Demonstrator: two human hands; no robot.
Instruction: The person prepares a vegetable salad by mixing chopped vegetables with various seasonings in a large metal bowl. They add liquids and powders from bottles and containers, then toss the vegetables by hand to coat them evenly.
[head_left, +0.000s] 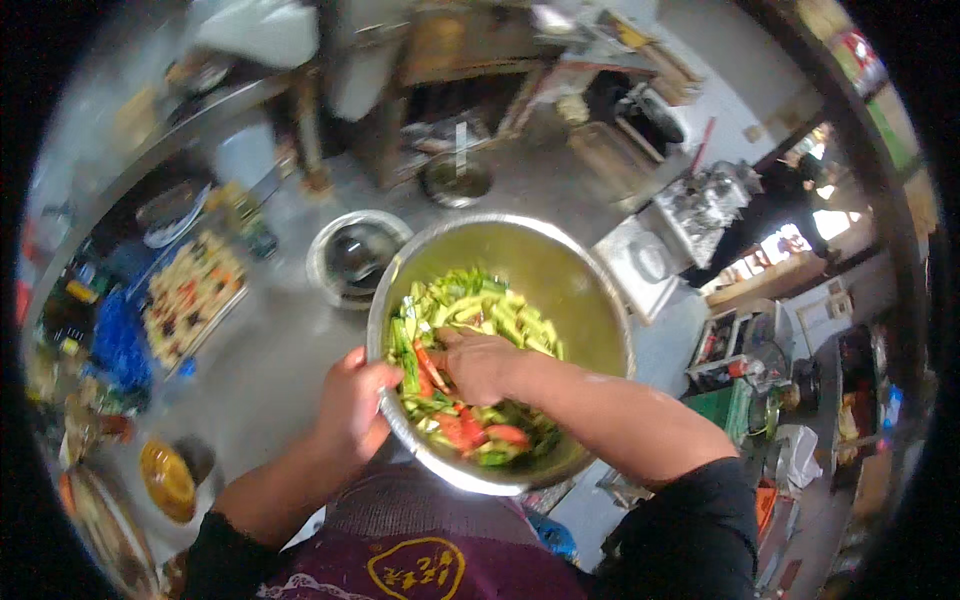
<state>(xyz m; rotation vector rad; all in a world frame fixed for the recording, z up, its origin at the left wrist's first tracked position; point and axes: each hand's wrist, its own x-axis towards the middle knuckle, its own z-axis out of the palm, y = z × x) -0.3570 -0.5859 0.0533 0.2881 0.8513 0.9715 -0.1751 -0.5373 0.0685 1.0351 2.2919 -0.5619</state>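
A large, deep stainless-steel bowl (581, 307) is held up in front of my apron, tilted so its inside shows. My left hand (354, 411) grips the left rim, thumb over the edge. Inside lie sliced green vegetables (517, 315), perhaps cucumber, heaped toward the back and left. Red pieces (472, 429) that look like tomato or pepper sit at the front. My right hand (484, 367) reaches in from the right, over the bowl's rim. Its fingers point down into the vegetables, and their tips are hidden, so whether they pinch anything is unclear.
Behind the bowl, a round metal basin (321, 271) and a dark pan (457, 184) rest on the grey floor. To the left are a tray of mixed food (193, 292) and a yellow bowl (166, 480). A dark-clothed person (772, 202) is at the right.
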